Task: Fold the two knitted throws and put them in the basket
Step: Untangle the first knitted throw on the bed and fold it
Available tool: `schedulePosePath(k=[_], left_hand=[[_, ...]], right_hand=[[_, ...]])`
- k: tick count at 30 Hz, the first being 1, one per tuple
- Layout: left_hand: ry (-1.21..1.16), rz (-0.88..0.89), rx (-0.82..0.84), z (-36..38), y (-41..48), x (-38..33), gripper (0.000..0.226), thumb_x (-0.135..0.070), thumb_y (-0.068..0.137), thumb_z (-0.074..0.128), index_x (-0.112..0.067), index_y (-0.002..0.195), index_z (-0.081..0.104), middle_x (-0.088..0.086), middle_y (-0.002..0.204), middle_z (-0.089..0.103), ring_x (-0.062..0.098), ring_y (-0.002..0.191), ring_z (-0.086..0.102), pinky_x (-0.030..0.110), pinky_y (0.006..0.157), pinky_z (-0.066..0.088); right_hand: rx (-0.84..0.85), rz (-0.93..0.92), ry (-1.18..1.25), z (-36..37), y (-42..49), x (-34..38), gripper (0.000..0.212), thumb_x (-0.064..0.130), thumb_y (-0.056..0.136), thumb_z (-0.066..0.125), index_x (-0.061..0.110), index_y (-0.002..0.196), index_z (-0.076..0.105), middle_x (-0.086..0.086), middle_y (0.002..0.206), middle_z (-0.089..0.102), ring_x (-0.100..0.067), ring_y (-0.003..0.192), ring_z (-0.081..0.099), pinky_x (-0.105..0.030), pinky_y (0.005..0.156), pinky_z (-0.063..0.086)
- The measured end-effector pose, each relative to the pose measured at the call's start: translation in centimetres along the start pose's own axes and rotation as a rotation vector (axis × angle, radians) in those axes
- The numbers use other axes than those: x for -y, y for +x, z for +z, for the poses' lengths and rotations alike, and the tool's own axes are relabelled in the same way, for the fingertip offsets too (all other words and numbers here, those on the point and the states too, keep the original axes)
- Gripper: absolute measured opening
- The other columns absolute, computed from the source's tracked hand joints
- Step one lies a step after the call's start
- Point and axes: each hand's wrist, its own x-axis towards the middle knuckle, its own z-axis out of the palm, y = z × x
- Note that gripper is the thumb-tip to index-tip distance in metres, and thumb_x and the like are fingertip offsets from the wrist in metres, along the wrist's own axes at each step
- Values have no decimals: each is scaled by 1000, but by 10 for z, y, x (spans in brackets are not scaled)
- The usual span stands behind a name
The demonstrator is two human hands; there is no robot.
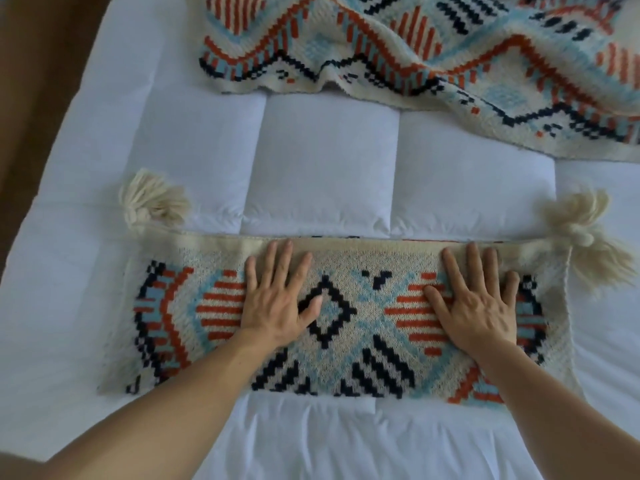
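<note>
Both forearms extended, left hand [277,299] and right hand [479,306] flat, fingers spread wide, pressing folded throw [346,320], second throw [450,57] beyond it.

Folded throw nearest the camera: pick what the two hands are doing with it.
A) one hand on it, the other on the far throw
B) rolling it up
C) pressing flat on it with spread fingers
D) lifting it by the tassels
C: the left hand and the right hand both lie palm-down on the folded throw, fingers straight and spread; the tassels are untouched.
</note>
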Motion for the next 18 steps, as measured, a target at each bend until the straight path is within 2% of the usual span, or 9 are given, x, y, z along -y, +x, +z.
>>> schedulePosePath(k=[2, 5, 7, 9, 12, 15, 18], left_hand=[[-45, 126, -46, -6, -8, -7, 84, -74, 87, 3, -26, 152, -20, 15, 161, -17, 35, 148, -14, 62, 115, -9], [-81, 432, -75, -8, -28, -42, 89, -74, 86, 12, -24, 154, -11, 15, 162, -14, 37, 149, -10, 65, 114, -6], [-96, 524, -69, -6, -40, -62, 95, -79, 84, 18, -22, 155, -7, 14, 162, -14, 37, 149, -13, 65, 113, -4], [-68, 555, -41, 4, -44, -69, 106, -85, 78, 28, -20, 156, -4, 15, 162, -14, 37, 148, -16, 65, 112, -4], [41, 555, 5, 17, -40, -64, 120, -94, 68, 28, -20, 155, -10, 13, 161, -22, 37, 146, -21, 65, 113, -11], [74, 494, 29, 33, -34, -63, 128, -99, 61, 25, -23, 150, -26, 10, 156, -35, 35, 143, -30, 61, 111, -19], [80, 473, 34, 41, -32, -65, 130, -101, 58, 24, -24, 149, -28, 9, 156, -35, 33, 144, -30, 60, 112, -20]], right_hand=[[-74, -46, 5, -3, -14, 10, 77, 77, 88, 3, 40, 150, -23, 1, 160, -31, -22, 146, -31, -55, 120, -9], [-164, -279, -8, 0, -45, 28, 76, 72, 93, 14, 33, 157, -3, -5, 166, -8, -27, 152, -8, -59, 119, -1], [-154, -422, -36, 6, -64, 35, 78, 73, 92, 17, 32, 157, 4, -6, 166, 0, -30, 152, 0, -63, 117, 6], [-117, -486, -93, 17, -73, 30, 87, 81, 87, 21, 33, 157, 6, -7, 166, 3, -31, 152, 3, -66, 114, 12], [-36, -441, -154, 34, -71, 13, 107, 95, 72, 25, 32, 157, 5, -7, 166, 4, -33, 152, 3, -68, 112, 16], [4, -405, -152, 47, -60, 5, 116, 99, 65, 26, 32, 157, 4, -7, 166, 5, -32, 152, 4, -65, 114, 12], [5, -416, -140, 53, -57, 3, 117, 99, 64, 26, 32, 157, 0, -5, 166, 0, -30, 152, 1, -62, 116, 7]])
